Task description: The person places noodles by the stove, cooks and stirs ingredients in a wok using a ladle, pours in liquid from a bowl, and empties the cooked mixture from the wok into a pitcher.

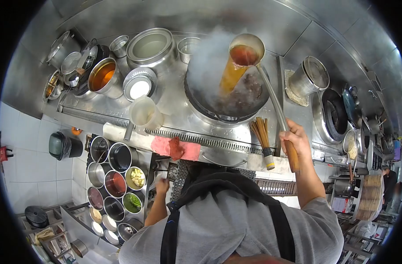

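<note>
My right hand (295, 140) is wrapped round the wooden handle of a large metal ladle (272, 94). The ladle's bowl is tipped over a steaming wok (201, 105). A stream of amber liquid (231, 78) pours from it into the wok, where dark chunks of food (251, 88) show through the steam. Below the stove's front edge, my left hand (162, 186) is closed by dark metal fittings; what it grips, if anything, is hidden. A bamboo wok brush (263, 141) lies left of the right hand, and a pink cloth (183, 149) lies on the front ledge.
Left of the wok stand a plastic jug (144, 113), a pot of orange oil (103, 77) and a large steel pot (150, 48). Several ingredient tins, one with green vegetables (132, 202), fill the lower left. A strainer pot (309, 79) and dark pans (334, 113) stand at right.
</note>
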